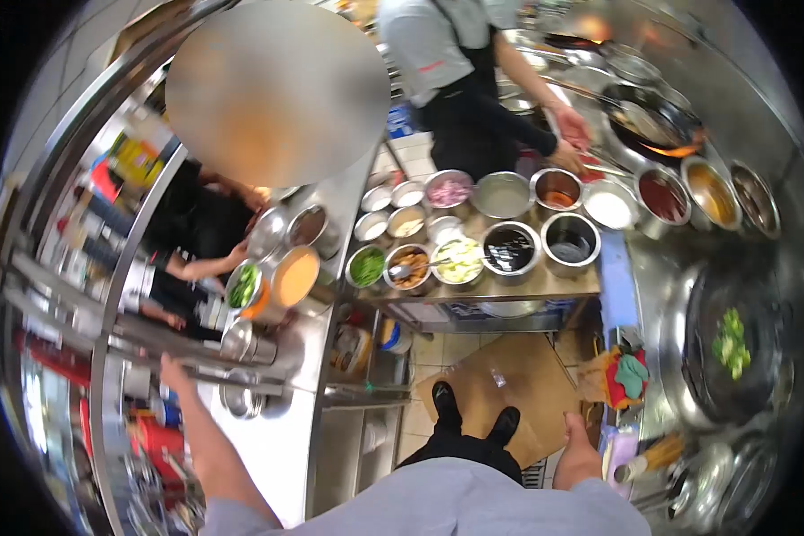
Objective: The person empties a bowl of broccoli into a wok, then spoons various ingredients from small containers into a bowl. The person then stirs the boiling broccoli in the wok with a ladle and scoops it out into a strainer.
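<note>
My left arm stretches out over the steel counter [281, 464]. My left hand [173, 373] is at the metal shelf rail [232, 380]; its fingers are too small and blurred to make out their grip. Below that rail stands a steel pot [241, 397]. My right hand [574, 431] hangs low by my side, near the stove's edge and the red and green cloths [632, 375]. Its fingers are foreshortened, and I see nothing held in it. To the right, a wok [701, 353] on the stove holds chopped green vegetables [732, 344].
Ahead, a table [545, 288] bears several steel pots of ingredients and sauces. Behind it a co-worker in a black apron [460, 116] reaches toward another wok [652, 121]. Cardboard [509, 384] covers the floor at my feet. A brush [652, 457] lies at lower right.
</note>
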Available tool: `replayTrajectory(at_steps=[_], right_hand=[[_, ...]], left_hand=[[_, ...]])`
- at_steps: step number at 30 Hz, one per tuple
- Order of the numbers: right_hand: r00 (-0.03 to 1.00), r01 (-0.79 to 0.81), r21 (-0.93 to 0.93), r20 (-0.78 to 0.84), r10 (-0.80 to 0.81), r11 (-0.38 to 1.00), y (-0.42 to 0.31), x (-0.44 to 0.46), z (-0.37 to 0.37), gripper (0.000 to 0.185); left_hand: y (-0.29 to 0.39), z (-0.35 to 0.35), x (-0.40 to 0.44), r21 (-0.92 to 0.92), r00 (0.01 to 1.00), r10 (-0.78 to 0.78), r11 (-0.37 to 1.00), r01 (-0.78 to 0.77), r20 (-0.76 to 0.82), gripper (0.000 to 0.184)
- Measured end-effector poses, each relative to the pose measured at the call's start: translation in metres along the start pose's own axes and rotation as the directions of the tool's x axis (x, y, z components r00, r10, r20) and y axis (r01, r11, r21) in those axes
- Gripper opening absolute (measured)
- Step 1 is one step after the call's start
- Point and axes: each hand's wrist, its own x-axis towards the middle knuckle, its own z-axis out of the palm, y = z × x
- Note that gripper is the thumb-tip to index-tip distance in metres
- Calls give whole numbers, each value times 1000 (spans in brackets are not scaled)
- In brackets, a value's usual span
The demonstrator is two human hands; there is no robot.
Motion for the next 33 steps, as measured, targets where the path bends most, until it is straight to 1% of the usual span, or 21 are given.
replayTrajectory(at_steps=[2,5,7,10,14,15,17,19,21,22,23,24,25,26,27,28,29,30,31,32,33], right_hand=[[989,66,68,-140,-56,996,56,94,45,40],[994,-109,16,-24,110,994,1,11,5,55],[973,-186,38,149,179,982,-17,-11,-12,56],[939,-301,133,213,269,944,-47,-67,-35,52],[982,-184,209,85,170,960,-60,-75,-55,34],[985,-167,532,65,157,830,-70,-79,-64,38],[986,-75,954,29,161,290,-82,-82,-78,53],[999,16,955,-24,24,297,-100,-62,-71,52],[993,104,949,-81,-89,299,-124,-62,-54,52],[992,102,929,-69,-105,355,-134,-75,-45,52],[990,112,880,-59,-128,462,-149,-110,-40,48],[993,117,813,-91,-74,571,-153,-129,-26,44],[990,123,693,-31,-141,710,-143,-130,-17,43],[980,139,548,46,-195,825,-129,-123,-3,42],[968,158,482,96,-231,862,-111,-127,8,39],[954,176,420,149,-259,890,-97,-137,23,37],[962,160,442,129,-239,883,-89,-161,35,37],[956,247,188,115,-271,950,-79,-193,44,39],[949,305,-76,108,-296,949,-77,-235,51,43],[946,324,-329,100,-308,887,-74,-259,57,49],[948,316,-392,89,-306,864,-53,-269,65,50]], left_hand=[[30,13,-28,-121,996,-21,993,11,-85,15],[21,16,-26,-202,990,-75,978,50,-119,18],[36,22,-39,-181,986,-54,983,24,-161,17],[27,23,-35,-213,980,-28,977,-14,-198,18],[33,20,-44,-220,987,16,974,-52,-162,15],[15,10,-37,-208,996,26,977,-43,-81,11],[30,12,-64,-165,990,48,984,-70,-130,21],[60,22,-106,-170,992,48,983,-68,-119,49],[66,42,-153,-4,934,258,964,-267,-246,50],[62,48,-175,102,961,209,976,-193,-182,46],[32,59,-194,61,998,70,996,-69,-8,36],[-13,76,-213,80,958,69,992,-95,280,26],[-104,118,-254,-419,887,-106,852,314,450,20],[-100,129,-295,100,556,78,954,-283,828,26],[-73,145,-335,284,363,-205,942,-180,909,32],[-89,151,-377,187,98,-172,967,-173,980,35],[-94,153,-407,150,-218,-209,954,-258,953,27],[-148,156,-447,44,-502,-152,974,-222,852,29],[-184,158,-476,-117,-693,-162,934,-337,702,30],[-193,153,-490,-179,-770,-203,907,-380,605,32],[-204,162,-502,-279,-844,-221,877,-392,489,33]])
